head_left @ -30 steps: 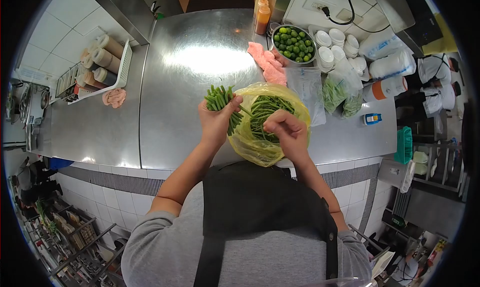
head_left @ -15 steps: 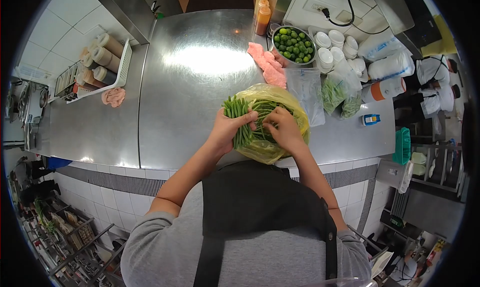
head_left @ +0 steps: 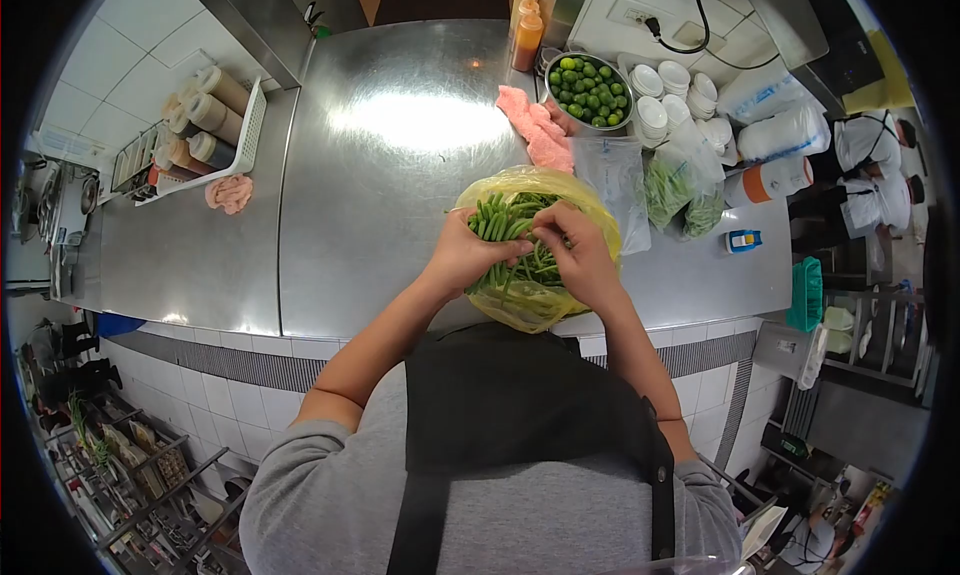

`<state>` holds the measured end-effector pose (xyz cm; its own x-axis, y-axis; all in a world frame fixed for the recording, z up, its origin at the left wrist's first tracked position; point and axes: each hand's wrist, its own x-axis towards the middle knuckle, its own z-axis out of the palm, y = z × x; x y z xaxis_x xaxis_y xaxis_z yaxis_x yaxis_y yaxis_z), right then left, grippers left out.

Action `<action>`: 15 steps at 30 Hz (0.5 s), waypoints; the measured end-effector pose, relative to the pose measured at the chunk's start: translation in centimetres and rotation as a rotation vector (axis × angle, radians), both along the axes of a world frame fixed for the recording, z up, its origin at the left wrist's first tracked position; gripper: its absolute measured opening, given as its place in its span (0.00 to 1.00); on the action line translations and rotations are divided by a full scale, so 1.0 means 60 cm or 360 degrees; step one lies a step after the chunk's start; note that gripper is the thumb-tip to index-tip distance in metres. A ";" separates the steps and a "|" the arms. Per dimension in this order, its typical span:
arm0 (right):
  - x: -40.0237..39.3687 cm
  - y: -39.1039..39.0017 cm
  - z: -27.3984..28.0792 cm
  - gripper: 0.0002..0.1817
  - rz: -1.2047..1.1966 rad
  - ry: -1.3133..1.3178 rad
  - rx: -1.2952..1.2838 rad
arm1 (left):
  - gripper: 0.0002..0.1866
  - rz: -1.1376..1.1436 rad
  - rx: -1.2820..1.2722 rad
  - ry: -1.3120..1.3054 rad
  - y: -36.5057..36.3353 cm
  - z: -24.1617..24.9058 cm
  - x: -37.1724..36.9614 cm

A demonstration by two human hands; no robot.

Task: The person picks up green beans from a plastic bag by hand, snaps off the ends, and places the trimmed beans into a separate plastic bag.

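Note:
My left hand [head_left: 462, 247] is closed round a bunch of green beans [head_left: 489, 218], their ends lined up and pointing away from me. The bunch is over the left side of an open yellow plastic bag [head_left: 597, 215], which holds more loose green beans [head_left: 540, 268]. My right hand [head_left: 580, 258] is over the bag's right part, with thumb and fingers pinched on beans close to my left thumb. Its fingertips partly hide what they grip. The bag rests near the front edge of the steel counter [head_left: 370, 245].
Behind the bag lie a pink cloth [head_left: 535, 130] and a steel bowl of green limes [head_left: 588, 93]. Clear bags of green vegetables [head_left: 668, 187], stacked white cups [head_left: 650, 115] and a small blue item [head_left: 742, 240] are to the right. A white basket of bottles [head_left: 245, 140] stands left.
My left hand and its bunch have moved slightly right, over the bag. My right fingers have come up against the bunch, near my left thumb.

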<state>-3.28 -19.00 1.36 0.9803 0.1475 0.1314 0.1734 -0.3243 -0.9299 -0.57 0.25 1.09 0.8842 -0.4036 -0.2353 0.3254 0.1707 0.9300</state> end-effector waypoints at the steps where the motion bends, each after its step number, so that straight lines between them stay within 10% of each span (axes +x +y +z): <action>1: 0.001 0.002 0.002 0.05 -0.0031 -0.0334 -0.0478 | 0.12 -0.0042 0.0009 0.0067 0.001 -0.002 0.001; 8: 0.005 -0.025 -0.013 0.07 -0.0072 -0.0113 -0.0840 | 0.11 0.0050 -0.0099 0.0289 0.004 -0.007 -0.004; 15: -0.024 -0.014 -0.014 0.15 0.0451 0.0591 0.0179 | 0.10 0.0397 -0.0273 0.0131 0.014 0.005 0.010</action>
